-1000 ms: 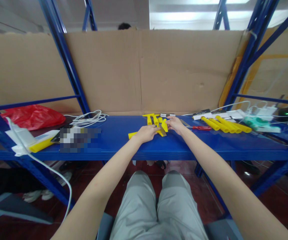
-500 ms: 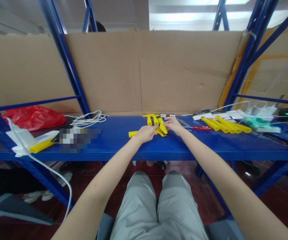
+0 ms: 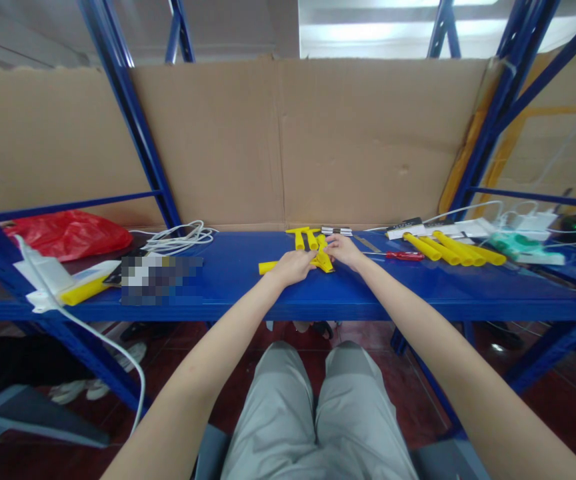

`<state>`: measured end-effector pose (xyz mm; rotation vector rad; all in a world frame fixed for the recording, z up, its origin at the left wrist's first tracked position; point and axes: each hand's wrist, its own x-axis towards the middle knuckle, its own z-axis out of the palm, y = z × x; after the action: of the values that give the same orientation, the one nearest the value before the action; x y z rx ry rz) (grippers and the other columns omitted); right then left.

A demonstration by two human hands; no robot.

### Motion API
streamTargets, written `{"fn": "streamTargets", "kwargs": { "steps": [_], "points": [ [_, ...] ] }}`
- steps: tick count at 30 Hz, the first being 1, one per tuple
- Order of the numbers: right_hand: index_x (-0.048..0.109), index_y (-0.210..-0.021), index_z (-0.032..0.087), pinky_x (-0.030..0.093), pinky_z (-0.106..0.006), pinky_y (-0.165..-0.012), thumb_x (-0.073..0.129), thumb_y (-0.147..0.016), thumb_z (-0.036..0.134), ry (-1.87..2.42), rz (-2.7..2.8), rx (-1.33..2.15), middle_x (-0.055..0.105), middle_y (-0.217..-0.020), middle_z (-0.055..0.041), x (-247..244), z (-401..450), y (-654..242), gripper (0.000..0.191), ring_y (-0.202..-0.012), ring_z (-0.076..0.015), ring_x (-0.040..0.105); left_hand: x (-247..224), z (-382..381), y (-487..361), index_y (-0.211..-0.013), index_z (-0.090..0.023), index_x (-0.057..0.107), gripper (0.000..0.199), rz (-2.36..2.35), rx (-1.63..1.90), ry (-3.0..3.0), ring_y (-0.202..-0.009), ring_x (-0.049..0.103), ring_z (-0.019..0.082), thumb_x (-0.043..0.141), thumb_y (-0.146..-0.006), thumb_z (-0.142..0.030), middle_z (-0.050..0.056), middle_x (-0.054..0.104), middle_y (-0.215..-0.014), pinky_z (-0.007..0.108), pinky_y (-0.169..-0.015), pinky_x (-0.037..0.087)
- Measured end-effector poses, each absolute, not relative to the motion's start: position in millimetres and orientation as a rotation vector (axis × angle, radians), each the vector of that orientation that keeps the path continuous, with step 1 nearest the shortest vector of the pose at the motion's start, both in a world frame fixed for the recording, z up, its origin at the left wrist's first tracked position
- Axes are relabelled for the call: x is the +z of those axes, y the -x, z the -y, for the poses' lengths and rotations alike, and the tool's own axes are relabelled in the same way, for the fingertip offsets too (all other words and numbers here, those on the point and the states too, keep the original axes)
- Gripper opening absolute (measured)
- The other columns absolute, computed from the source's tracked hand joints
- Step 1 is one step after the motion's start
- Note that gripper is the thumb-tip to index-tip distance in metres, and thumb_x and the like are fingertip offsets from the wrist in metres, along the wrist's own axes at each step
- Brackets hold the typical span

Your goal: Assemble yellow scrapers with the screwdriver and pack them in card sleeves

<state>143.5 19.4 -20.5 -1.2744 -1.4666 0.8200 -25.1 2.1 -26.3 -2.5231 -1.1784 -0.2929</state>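
My left hand is closed round a yellow scraper-like tool; its tube-shaped handle sticks out to the left and its wide yellow head shows to the right. My right hand pinches a small yellow piece right above that head. Just behind my left hand, two yellow T-shaped pieces lie side by side on the blue shelf.
A red screwdriver and several yellow tubes lie to the right, by a green item. White cables, a red bag and a white box are at left. Cardboard stands behind.
My right hand has moved slightly left, and the small yellow piece at its fingertips now sits closer over the tool's head. My left hand has hardly moved.
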Motion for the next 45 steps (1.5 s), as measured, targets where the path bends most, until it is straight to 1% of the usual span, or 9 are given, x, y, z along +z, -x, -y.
{"fn": "streamTargets", "kwargs": {
  "steps": [12,16,20,25,28,34,38,41,45],
  "points": [
    [0.05,-0.081,0.017,0.039,-0.019,-0.042,0.055,-0.073,-0.001,1.378,1.57,0.679,0.048,-0.054,0.0094,-22.0,-22.0,-140.3,0.021,-0.038,-0.0057,0.044,-25.1,-2.6,25.5,-0.126,-0.025,0.055,0.036,1.079,-0.324,2.563,-0.103,0.061,0.022,0.044,-0.092,-0.028,0.007,0.067,-0.11,0.032,-0.087,0.047],
    [0.051,-0.077,0.017,0.044,-0.021,-0.055,0.058,-0.069,0.002,1.415,1.674,0.49,0.05,-0.058,0.0073,-25.0,-27.4,-143.2,0.018,-0.05,-0.0073,0.05,-24.2,-1.6,25.3,-0.124,-0.025,0.058,0.036,1.043,-0.33,2.578,-0.101,0.062,0.022,0.044,-0.091,-0.025,0.007,0.067,-0.107,0.032,-0.087,0.047],
    [0.054,-0.075,0.017,0.046,-0.026,-0.069,0.062,-0.068,0.009,1.439,1.734,0.297,0.058,-0.068,0.0028,-25.1,-29.3,-147.9,0.014,-0.066,-0.0107,0.056,-23.1,-0.4,25.8,-0.12,-0.024,0.062,0.035,1.015,-0.346,2.583,-0.1,0.061,0.021,0.044,-0.09,-0.021,0.008,0.067,-0.105,0.031,-0.086,0.047],
    [0.055,-0.075,0.017,0.046,-0.028,-0.078,0.058,-0.071,0.01,1.446,1.64,0.235,0.063,-0.078,-0.0014,-22.8,-32.0,-154.7,0.008,-0.077,-0.0132,0.059,-22.8,-1.2,26.8,-0.116,-0.025,0.064,0.033,0.998,-0.382,2.571,-0.1,0.06,0.02,0.045,-0.089,-0.02,0.006,0.066,-0.104,0.031,-0.086,0.047],
    [0.055,-0.075,0.017,0.046,-0.028,-0.077,0.058,-0.072,0.009,1.435,1.566,0.311,0.063,-0.077,-0.0014,-23.5,-35.2,-156.9,0.009,-0.076,-0.0133,0.059,-22.7,-2.4,27.2,-0.114,-0.023,0.065,0.032,0.973,-0.406,2.567,-0.101,0.06,0.021,0.046,-0.089,-0.019,0.007,0.066,-0.104,0.032,-0.087,0.047],
    [0.055,-0.09,0.016,0.046,-0.023,-0.054,0.057,-0.077,0.01,1.346,1.38,0.888,0.056,-0.063,0.0021,-21.3,-25.0,-151.2,0.015,-0.054,-0.011,0.054,-21.2,-1.9,26.9,-0.115,-0.023,0.065,0.032,0.906,-0.444,2.552,-0.101,0.06,0.021,0.045,-0.09,-0.021,0.007,0.066,-0.104,0.032,-0.085,0.048],
    [0.058,-0.089,0.016,0.047,-0.021,-0.056,0.052,-0.079,0.004,1.215,1.343,1.042,0.059,-0.065,0.0025,-18.3,-14.6,-149.0,0.017,-0.055,-0.0083,0.054,-21.1,-0.3,26.5,-0.116,-0.022,0.063,0.032,0.874,-0.471,2.548,-0.102,0.059,0.02,0.043,-0.091,-0.021,0.008,0.065,-0.107,0.031,-0.087,0.047],
    [0.06,-0.084,0.016,0.046,-0.02,-0.056,0.052,-0.079,0.004,1.195,1.356,1.054,0.058,-0.064,0.0035,-19.5,-14.6,-150.2,0.016,-0.054,-0.0072,0.053,-22.4,0.5,26.1,-0.118,-0.022,0.061,0.033,0.895,-0.47,2.562,-0.104,0.059,0.02,0.043,-0.091,-0.023,0.007,0.064,-0.111,0.031,-0.089,0.046],
    [0.062,-0.084,0.016,0.047,-0.022,-0.058,0.055,-0.077,0.004,1.192,1.383,1.044,0.059,-0.065,0.0036,-23.7,-19.4,-151.3,0.016,-0.055,-0.0079,0.054,-24.3,1.7,25.3,-0.125,-0.022,0.056,0.036,0.933,-0.423,2.577,-0.107,0.058,0.02,0.043,-0.092,-0.025,0.007,0.062,-0.117,0.03,-0.089,0.046]
  ]
}}
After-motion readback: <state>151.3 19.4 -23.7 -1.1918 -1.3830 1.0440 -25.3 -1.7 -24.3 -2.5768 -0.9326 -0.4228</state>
